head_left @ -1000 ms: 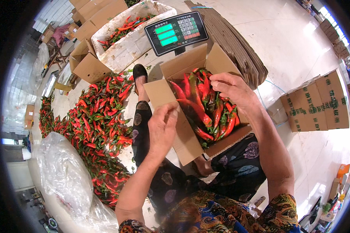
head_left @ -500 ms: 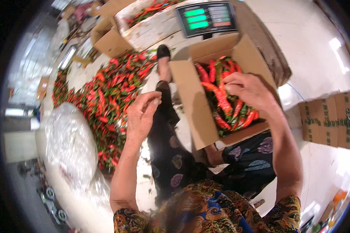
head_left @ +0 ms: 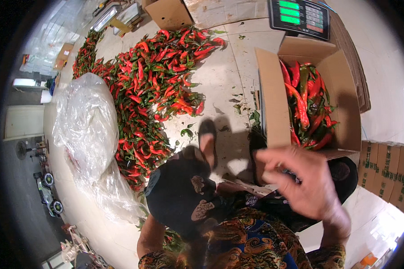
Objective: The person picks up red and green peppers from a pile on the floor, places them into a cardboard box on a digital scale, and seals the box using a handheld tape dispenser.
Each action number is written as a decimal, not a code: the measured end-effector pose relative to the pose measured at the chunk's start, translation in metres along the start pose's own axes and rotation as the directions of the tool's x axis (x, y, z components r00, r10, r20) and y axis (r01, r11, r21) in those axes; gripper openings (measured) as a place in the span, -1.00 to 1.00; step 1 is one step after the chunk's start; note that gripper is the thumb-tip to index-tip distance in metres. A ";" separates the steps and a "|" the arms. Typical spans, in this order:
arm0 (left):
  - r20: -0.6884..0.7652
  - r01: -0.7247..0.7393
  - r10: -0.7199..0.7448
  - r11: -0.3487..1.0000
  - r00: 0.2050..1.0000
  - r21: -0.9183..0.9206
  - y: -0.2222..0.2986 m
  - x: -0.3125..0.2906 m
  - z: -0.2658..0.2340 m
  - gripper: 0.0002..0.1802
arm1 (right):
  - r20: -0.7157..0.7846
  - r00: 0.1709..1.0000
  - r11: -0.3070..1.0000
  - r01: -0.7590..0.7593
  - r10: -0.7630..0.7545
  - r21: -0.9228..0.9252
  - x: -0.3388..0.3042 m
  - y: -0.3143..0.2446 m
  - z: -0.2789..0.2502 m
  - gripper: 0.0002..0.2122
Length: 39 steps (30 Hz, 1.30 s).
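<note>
The bare right hand (head_left: 306,183) hangs half-open and empty; the left hand is hidden, I cannot tell its grip. Beyond the right, one rectangular brown cardboard box (head_left: 274,96) of glossy red peppers (head_left: 301,110) points lengthwise away.

This looks like a produce-packing room, with an open box (head_left: 273,101) of peppers (head_left: 302,107) and a digital scale (head_left: 299,17) beyond the right fingers (head_left: 282,156), a pepper heap (head_left: 141,74) to their left, and printed cartons (head_left: 384,172) to their right.
</note>
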<state>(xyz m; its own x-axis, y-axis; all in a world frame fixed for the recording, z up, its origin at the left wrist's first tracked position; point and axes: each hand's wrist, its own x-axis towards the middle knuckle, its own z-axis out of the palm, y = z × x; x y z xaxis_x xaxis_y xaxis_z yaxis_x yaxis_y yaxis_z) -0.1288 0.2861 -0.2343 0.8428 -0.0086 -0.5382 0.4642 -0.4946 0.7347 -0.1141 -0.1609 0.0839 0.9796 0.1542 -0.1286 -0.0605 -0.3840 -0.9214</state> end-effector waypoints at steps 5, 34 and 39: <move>0.025 -0.051 0.047 0.984 0.999 0.170 -0.005 0.009 0.033 -0.68 | 0.319 0.935 0.965 -0.210 0.152 0.156 0.002 0.050 0.082 -0.76; 0.266 0.066 -0.138 0.962 0.954 0.266 -0.031 -0.070 0.073 -0.71 | 0.131 0.947 0.897 -0.319 0.293 0.305 -0.047 0.138 0.142 -0.73; 0.314 0.057 -0.140 0.964 0.939 0.259 -0.035 -0.062 0.086 -0.72 | 0.116 0.932 0.897 -0.361 0.343 0.256 -0.053 0.147 0.141 -0.78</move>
<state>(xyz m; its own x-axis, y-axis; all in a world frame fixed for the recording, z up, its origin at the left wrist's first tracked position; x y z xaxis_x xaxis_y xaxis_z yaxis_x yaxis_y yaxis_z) -0.2213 0.2291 -0.2624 0.6408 -0.2116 -0.7380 0.4255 -0.7023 0.5707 -0.2017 -0.0966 -0.0962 0.8703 0.1180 -0.4781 -0.4572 -0.1671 -0.8735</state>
